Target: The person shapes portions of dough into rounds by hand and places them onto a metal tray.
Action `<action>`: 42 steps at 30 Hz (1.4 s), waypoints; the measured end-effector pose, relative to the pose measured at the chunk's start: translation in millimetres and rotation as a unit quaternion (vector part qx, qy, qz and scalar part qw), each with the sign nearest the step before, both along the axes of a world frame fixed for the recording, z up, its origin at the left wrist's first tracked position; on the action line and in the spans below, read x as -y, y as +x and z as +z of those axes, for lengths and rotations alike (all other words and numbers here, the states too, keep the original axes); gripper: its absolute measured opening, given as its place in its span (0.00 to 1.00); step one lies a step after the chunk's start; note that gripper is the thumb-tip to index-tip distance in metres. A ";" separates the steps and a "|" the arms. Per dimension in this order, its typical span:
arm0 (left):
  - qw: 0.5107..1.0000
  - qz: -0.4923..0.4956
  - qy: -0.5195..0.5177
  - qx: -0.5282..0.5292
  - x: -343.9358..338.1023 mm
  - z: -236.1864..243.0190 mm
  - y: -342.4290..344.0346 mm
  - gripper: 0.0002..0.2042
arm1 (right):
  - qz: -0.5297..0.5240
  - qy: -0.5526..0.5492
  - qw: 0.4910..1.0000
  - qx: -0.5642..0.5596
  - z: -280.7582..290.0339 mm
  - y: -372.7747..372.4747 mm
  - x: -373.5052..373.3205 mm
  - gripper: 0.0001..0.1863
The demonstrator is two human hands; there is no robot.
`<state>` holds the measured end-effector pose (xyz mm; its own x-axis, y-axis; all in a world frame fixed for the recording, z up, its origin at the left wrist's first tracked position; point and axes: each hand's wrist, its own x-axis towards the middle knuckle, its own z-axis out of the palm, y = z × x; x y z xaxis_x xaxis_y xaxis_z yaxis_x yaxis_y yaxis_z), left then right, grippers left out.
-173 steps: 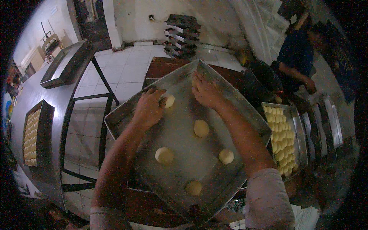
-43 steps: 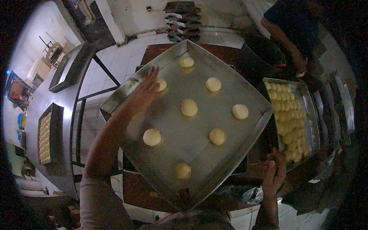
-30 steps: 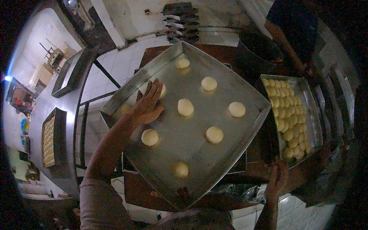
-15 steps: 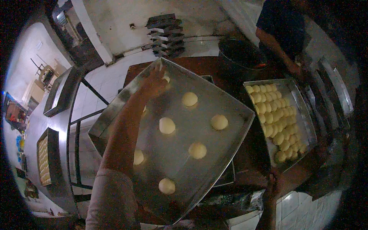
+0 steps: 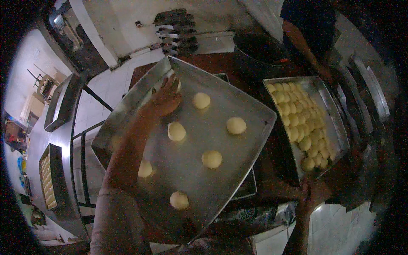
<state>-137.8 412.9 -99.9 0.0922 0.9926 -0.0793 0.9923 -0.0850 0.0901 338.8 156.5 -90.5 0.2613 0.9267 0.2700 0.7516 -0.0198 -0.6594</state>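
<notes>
A large metal baking tray (image 5: 221, 187) lies turned with one corner toward me, holding several pale, widely spaced dough balls (image 5: 176, 131). Inside its far corner is my left hand (image 5: 167, 98), fingers spread, beside a dough ball (image 5: 178, 86) that they partly cover. My left forearm crosses the tray's left side and hides part of it. A second tray (image 5: 325, 91) to the right holds several tight rows of dough balls (image 5: 301, 121). My right hand (image 5: 307, 192) is in shadow at that tray's near corner. Its fingers are too dark to make out.
Another person (image 5: 308, 29) stands at the far right beside a dark round tub (image 5: 259, 53). A stack of trays (image 5: 175, 32) rises by the wall. To the left, a metal table (image 5: 66, 157) carries a dough-filled tray (image 5: 47, 178) and another tray (image 5: 63, 104).
The view has shifted slightly, so the trays sit a little higher and further left. My left hand has drawn back from the tray's far corner, and its fingers show more clearly spread.
</notes>
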 end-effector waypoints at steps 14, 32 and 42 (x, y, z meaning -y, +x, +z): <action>0.896 -0.065 0.413 0.151 108.7 92.2 -43.8 0.22 | -0.092 0.054 0.994 0.021 17.0 61.3 78.6 0.17; 0.583 -0.539 -0.377 0.477 370.4 102.0 132.8 0.20 | -0.196 0.034 0.976 -0.093 -35.4 14.2 271.9 0.12; 0.598 -0.474 -0.513 0.393 444.7 31.6 134.7 0.16 | -0.311 -0.450 0.830 -0.108 -266.8 -163.6 562.1 0.26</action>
<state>-3.0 -31.9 -68.3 0.9840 -0.0695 -0.1642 0.1590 -0.0754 0.9844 175.2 -405.7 -357.3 0.7170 0.3948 -0.5745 0.2766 -0.9176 -0.2854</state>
